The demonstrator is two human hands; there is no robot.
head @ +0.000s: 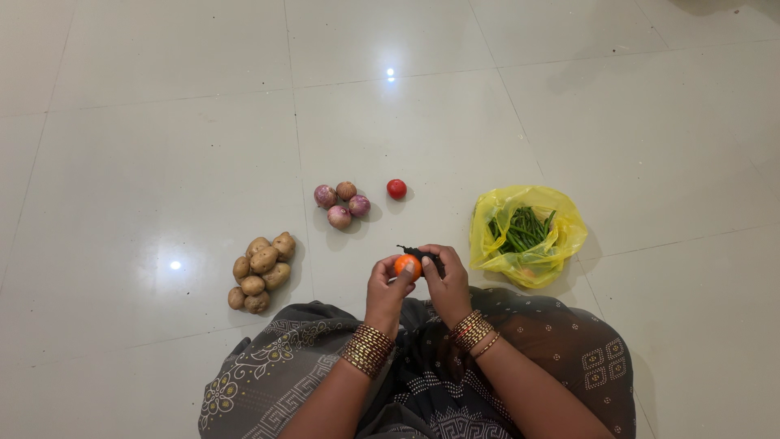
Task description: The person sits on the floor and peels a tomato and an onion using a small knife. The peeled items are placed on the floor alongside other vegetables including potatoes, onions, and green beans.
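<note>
Pale glossy floor tiles (162, 146) fill the head view, with light reflections showing as small bright spots at top centre and at mid-left. At lower left of centre lies a heap of brown potatoes (262, 272); above and to the right of it sits a cluster of four reddish onions (342, 204), and just right of those, apart from them, a single red tomato (396, 189). At mid-right an open yellow plastic bag (561, 236) lies on the tiles with green beans (522, 229) inside. Nothing stands between these things and the hands. Both forearms rise from the bottom edge over a dark patterned cloth (439, 390) across the lap, each wrist ringed with gold and red bangles (368, 349). The hands meet at the frame's centre, just above the lap and left of the bag. The left hand (387, 286) curls its fingers around an orange-red tomato (407, 266), thumb pressed on its front. The right hand (445, 280) is closed on a small dark object (424, 254) that touches the tomato's upper right side; what it is cannot be told.
</note>
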